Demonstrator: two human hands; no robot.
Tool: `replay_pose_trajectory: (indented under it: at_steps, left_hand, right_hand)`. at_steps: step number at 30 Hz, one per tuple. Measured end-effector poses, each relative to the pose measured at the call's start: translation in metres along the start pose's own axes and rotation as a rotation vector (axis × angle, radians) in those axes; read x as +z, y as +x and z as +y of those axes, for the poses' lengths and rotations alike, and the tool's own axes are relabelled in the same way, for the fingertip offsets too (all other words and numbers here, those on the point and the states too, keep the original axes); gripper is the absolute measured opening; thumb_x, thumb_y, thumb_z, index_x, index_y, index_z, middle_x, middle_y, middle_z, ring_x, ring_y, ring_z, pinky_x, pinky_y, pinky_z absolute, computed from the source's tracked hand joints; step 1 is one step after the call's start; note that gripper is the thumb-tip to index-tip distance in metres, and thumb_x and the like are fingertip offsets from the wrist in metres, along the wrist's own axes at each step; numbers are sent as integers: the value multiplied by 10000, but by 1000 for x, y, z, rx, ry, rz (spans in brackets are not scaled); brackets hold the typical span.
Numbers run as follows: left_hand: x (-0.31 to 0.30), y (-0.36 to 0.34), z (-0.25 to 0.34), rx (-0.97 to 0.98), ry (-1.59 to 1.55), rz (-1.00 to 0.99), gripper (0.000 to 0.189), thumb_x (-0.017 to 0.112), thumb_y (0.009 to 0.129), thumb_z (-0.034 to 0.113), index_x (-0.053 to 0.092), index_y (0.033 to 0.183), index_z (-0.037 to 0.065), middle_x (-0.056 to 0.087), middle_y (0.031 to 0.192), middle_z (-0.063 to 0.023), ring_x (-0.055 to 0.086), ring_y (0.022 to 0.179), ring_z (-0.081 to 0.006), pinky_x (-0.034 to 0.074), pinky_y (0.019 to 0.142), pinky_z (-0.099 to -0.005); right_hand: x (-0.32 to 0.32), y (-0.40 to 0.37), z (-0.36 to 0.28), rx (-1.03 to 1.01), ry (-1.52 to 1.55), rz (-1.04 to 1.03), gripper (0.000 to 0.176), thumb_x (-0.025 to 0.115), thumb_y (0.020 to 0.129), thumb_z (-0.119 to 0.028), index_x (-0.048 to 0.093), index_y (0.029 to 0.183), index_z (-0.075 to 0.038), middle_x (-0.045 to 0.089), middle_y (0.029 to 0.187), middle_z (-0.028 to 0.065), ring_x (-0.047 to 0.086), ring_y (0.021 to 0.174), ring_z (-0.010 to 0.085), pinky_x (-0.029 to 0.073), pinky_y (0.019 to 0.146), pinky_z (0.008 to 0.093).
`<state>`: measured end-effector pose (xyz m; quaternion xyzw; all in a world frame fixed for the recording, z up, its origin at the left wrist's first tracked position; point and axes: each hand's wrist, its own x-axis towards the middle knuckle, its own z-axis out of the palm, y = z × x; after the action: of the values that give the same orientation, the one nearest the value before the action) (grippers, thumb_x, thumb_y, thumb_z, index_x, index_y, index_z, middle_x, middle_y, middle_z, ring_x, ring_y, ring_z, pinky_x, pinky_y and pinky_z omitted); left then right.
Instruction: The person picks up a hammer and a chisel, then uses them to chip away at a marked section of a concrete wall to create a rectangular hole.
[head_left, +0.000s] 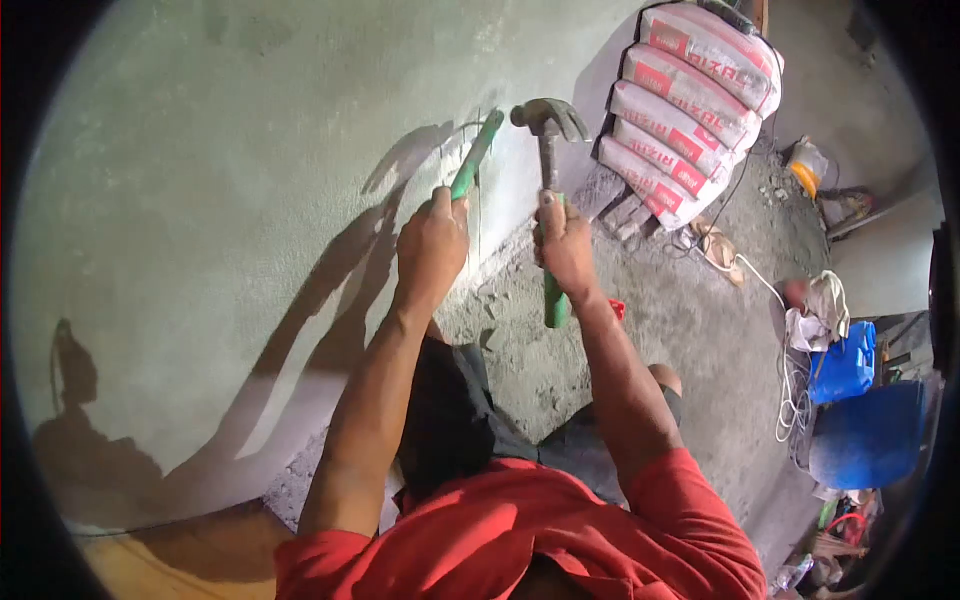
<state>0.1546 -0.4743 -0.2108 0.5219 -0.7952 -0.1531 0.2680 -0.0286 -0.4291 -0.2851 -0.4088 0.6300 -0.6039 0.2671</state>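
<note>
My left hand point(433, 245) is closed round a green chisel point(478, 155), which slants up and to the right in front of the wall point(250, 130). The chisel's lower part is hidden in the fist. Thin dark lines run down the wall beside it, in a brightly lit patch. My right hand point(566, 245) grips a claw hammer point(548, 118) by its green-ended handle, thumb laid along the shaft. The hammer's head is raised, its striking face turned toward the chisel's upper end with a small gap between them in this view.
Stacked cement bags point(690, 105) stand against the wall at the upper right. Rubble and dust cover the floor point(700, 330). On the right are a white cord point(785, 400), a blue jug point(845, 362) and a blue chair-like object point(868, 435). A brown board point(190, 555) lies lower left.
</note>
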Motion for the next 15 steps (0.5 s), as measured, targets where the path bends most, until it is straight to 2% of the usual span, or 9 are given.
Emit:
replay_pose_trajectory:
  at_steps: [2, 5, 6, 8, 9, 10, 12, 14, 15]
  left_hand:
    - [19, 7, -18, 48, -71, 46, 272, 527, 999, 292, 584, 1091, 42, 669, 871, -274, 639, 853, -488, 495, 729, -533]
    - [27, 13, -26, 46, -145, 39, 280, 524, 998, 308, 579, 1066, 43, 663, 874, -287, 632, 848, -497, 484, 723, -545]
    - [26, 15, -25, 15, -145, -5, 293, 519, 999, 318, 574, 1060, 37, 660, 879, -293, 629, 848, -501, 477, 726, -554]
    - [23, 19, -22, 8, -149, -4, 305, 514, 1000, 323, 572, 1067, 31, 657, 879, -298, 626, 852, -504, 475, 730, -556]
    - [23, 15, -22, -6, -154, -12, 318, 508, 1001, 329, 570, 1073, 25, 653, 878, -304, 624, 856, -508, 472, 734, -559]
    - [24, 13, -23, -6, -151, -16, 318, 508, 1001, 329, 570, 1073, 25, 653, 878, -304, 624, 856, -508, 472, 734, -559]
    - [29, 15, -25, 45, -85, -1, 288, 515, 1001, 281, 564, 977, -2, 664, 854, -286, 657, 801, -458, 492, 675, -541]
    - [46, 14, -12, 32, -117, 16, 311, 512, 1006, 296, 562, 978, -10, 648, 869, -327, 657, 816, -459, 496, 665, -530]
    - [70, 13, -12, -1, -283, 50, 317, 512, 1011, 307, 562, 964, -3, 651, 815, -283, 656, 743, -417, 491, 615, -503]
  right_hand:
    - [-12, -12, -33, -23, 113, 35, 444, 520, 1011, -444, 580, 905, -17, 530, 598, 12, 507, 509, 102, 409, 475, 278]
    - [-22, -25, -62, -391, 193, 108, 366, 497, 1022, -374, 553, 945, -21, 549, 641, 18, 511, 527, 82, 397, 463, 249]
    - [-19, -29, -59, -388, 195, 108, 366, 497, 1022, -374, 553, 945, -21, 549, 641, 18, 511, 527, 82, 397, 463, 249]
    - [-9, -29, -44, -475, 291, 206, 316, 471, 1019, -302, 553, 917, -14, 567, 672, 70, 539, 543, 147, 420, 490, 290]
    - [-10, -16, 3, -745, -628, 311, 311, 450, 1007, -270, 568, 905, -1, 570, 696, 132, 573, 579, 250, 455, 544, 366]
    - [11, 4, 56, -277, -186, 175, 361, 468, 1005, -320, 584, 904, 6, 549, 672, 168, 577, 606, 334, 473, 607, 437]
    - [10, 15, 43, -33, -191, 81, 412, 497, 1005, -384, 594, 923, 8, 550, 639, 139, 581, 571, 280, 478, 575, 421]
    - [-5, 10, 27, 50, -94, 95, 439, 513, 1001, -419, 589, 920, 5, 550, 629, 113, 567, 546, 238, 466, 540, 387]
    - [-12, 2, 19, 150, -9, 84, 467, 528, 996, -455, 583, 916, 2, 549, 619, 87, 554, 520, 195, 455, 506, 353]
